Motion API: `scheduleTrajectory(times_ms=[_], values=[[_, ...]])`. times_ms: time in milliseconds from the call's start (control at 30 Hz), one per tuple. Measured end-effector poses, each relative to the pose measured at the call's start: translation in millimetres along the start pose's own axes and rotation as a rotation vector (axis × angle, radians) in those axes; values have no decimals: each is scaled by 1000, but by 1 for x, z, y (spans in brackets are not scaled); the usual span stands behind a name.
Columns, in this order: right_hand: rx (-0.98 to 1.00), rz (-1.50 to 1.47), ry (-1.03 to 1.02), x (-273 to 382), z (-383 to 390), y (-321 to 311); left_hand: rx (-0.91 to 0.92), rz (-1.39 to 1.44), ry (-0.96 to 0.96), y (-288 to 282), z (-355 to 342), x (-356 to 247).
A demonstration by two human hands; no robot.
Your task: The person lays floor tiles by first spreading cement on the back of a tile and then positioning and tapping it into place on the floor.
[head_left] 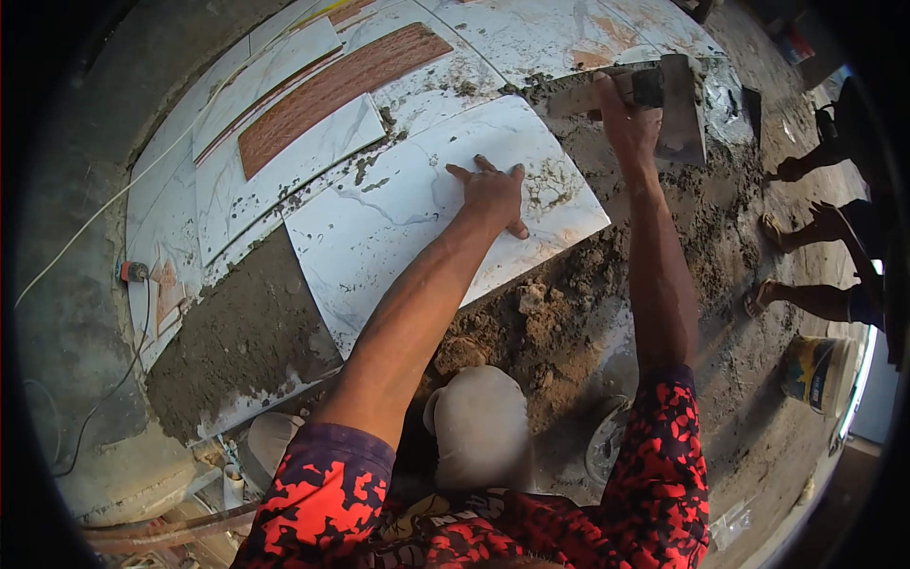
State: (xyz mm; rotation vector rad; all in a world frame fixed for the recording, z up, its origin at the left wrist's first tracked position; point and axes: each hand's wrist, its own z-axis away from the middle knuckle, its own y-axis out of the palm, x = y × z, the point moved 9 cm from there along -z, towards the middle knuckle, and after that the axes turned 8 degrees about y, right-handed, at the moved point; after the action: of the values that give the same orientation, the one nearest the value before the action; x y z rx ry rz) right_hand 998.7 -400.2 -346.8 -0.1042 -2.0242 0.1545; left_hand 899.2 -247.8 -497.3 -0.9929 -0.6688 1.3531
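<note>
My left hand lies with fingers spread on a large white marbled tile spattered with mortar. Beyond the tile's far right corner, my right hand is closed around the handle of a trowel. Its flat grey blade is smeared and rests over wet mortar; part of the handle is hidden by my fingers. More grey mortar is spread left of the tile, which overlaps its edge.
Laid white tiles extend behind, with brown patterned strips on them. A pale cable crosses at left. Loose soil lies in front. A bucket and other people's legs are at right.
</note>
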Motion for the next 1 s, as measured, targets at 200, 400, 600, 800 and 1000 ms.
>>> scheduleTrajectory(times_ms=[200, 400, 600, 800, 1000], values=[[-54, 244, 93, -38, -3, 14, 19, -2, 5, -9, 6, -9], [-73, 39, 35, -35, -9, 13, 6, -5, 15, -5, 1, -5], [-116, 25, -88, -30, -4, 18, 52, -15, -6, -4, -2, -4], [-91, 123, 14, -35, 2, 24, 20, -41, 6, -2, 1, -1], [-41, 77, 62, -46, 7, 19, 22, -11, 41, -6, -2, -7]])
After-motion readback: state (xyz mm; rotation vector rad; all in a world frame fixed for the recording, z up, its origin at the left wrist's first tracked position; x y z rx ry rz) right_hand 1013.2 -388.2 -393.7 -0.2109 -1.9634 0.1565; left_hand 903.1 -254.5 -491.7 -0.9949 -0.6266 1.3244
